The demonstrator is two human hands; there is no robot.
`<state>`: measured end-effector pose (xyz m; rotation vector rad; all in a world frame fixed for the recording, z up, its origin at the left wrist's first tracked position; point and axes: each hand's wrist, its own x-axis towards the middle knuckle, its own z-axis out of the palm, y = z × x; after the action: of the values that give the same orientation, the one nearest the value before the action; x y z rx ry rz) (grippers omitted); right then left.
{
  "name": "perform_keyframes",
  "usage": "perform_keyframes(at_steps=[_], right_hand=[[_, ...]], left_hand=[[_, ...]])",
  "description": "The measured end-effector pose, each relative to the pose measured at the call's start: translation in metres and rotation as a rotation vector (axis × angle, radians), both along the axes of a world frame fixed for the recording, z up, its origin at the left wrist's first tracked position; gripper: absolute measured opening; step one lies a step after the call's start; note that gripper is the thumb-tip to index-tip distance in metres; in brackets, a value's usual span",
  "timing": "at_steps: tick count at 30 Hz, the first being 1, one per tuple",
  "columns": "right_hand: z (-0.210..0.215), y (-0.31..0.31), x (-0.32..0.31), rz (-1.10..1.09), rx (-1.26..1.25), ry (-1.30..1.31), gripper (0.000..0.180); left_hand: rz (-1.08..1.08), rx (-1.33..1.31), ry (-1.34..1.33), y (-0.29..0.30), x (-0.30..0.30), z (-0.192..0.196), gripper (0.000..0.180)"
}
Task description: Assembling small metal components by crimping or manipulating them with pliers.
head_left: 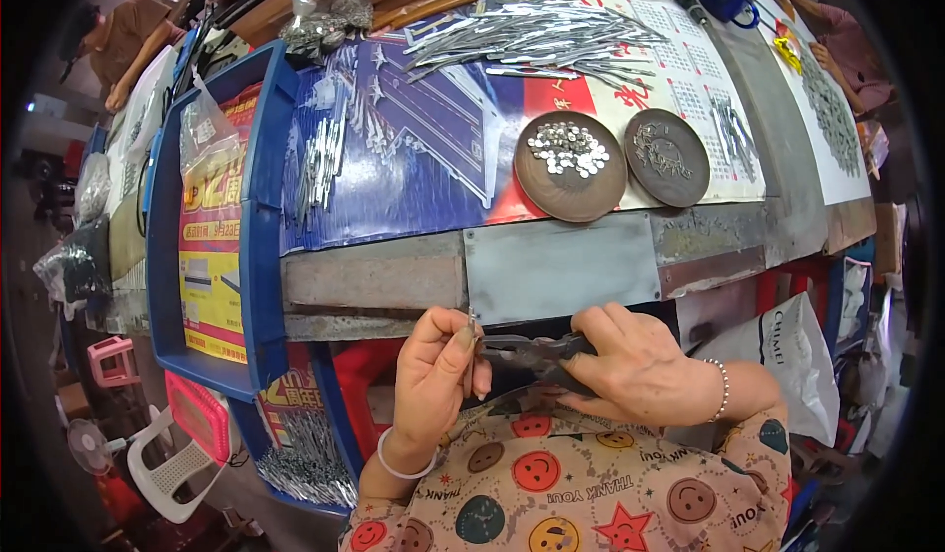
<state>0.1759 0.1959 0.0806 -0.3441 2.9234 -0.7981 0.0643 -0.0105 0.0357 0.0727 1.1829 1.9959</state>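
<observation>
Close to the table's front edge, my left hand [438, 370] pinches a tiny metal piece [472, 315] between thumb and fingertips; its exact kind is too small to tell. My right hand [630, 365] is wrapped round the dark handles of a pair of pliers [520, 347]. The pliers' jaws point left and reach the fingers of my left hand. Whether they grip the piece cannot be made out. Beyond my hands a grey metal plate [561, 267] lies at the table edge. Behind it stands a brown dish [536, 196] of shiny round metal bits.
A second brown dish [674, 193] holds small dark metal parts. Long thin metal strips [532, 35] lie piled at the back, and shorter strips [323, 158] at the left. A blue crate [264, 296] flanks the table on the left. A blue mug [724, 1] stands far right. Other people sit nearby.
</observation>
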Motion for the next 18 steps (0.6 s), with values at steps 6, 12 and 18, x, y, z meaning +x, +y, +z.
perform_keyframes(at_steps=[6, 12, 18], right_hand=[[-0.0026, 0.0033, 0.0062, -0.011, 0.031, 0.021, 0.03], [-0.0017, 0.0038, 0.0076, -0.015, 0.071, 0.017, 0.029], [-0.004, 0.0014, 0.0068, -0.021, 0.112, 0.05, 0.027]], left_hand=[[-0.046, -0.052, 0.041, 0.0019, 0.0016, 0.0011, 0.011], [-0.078, -0.105, 0.087, 0.0034, 0.0013, 0.0013, 0.01], [-0.113, -0.125, 0.087, 0.0009, -0.0006, -0.0015, 0.011]])
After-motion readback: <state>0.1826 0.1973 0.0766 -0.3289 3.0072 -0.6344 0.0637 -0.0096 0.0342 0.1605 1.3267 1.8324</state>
